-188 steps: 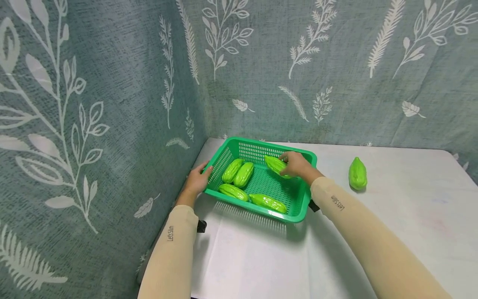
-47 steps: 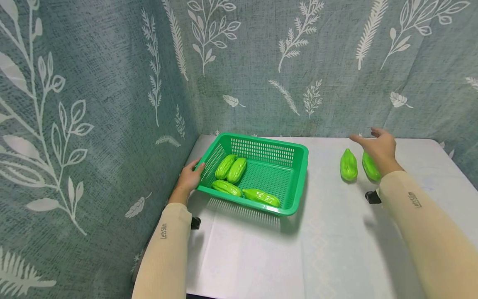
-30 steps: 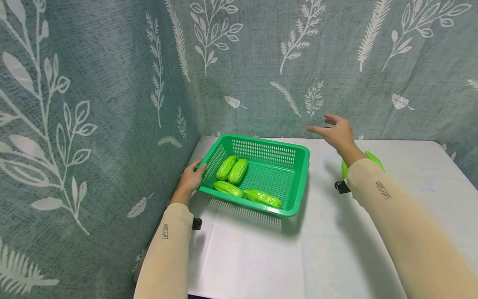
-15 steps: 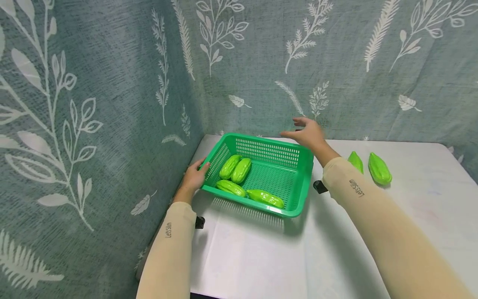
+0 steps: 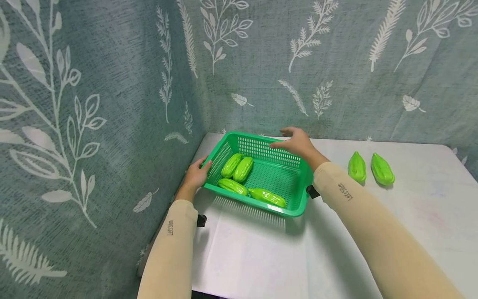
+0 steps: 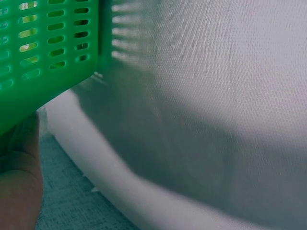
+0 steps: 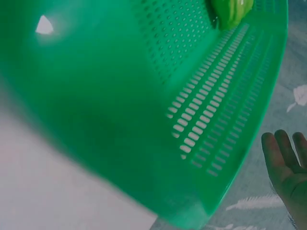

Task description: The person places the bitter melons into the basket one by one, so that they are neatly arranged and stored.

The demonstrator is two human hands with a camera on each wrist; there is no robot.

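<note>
My left hand point(image 5: 196, 174) grips the left rim of a green plastic basket point(image 5: 300, 207), thumb over the edge. In the left wrist view, part of that hand point(image 6: 21, 182) shows under the basket's slotted wall point(image 6: 53, 43). Several shiny green bitter gourds lie inside: two side by side at the left point(image 5: 239, 167), one at the front left point(image 5: 232, 186) and one along the front wall point(image 5: 267, 197). Over the basket's back right part is my right hand point(image 5: 296, 144), fingers spread and holding nothing. The right wrist view shows this hand point(image 7: 290, 167) beyond the rim.
Two more bitter gourds, one nearer point(image 5: 357, 167) and one farther right point(image 5: 382, 169), lie on the white tabletop point(image 5: 422, 216) right of the basket. Patterned grey-green cloth point(image 5: 261, 91) hangs behind the table and along its left side.
The gourd my right hand held in the basket earlier now lies on the table beside the other one. My right hand has come back left over the basket, without a gourd. My left hand stays put.
</note>
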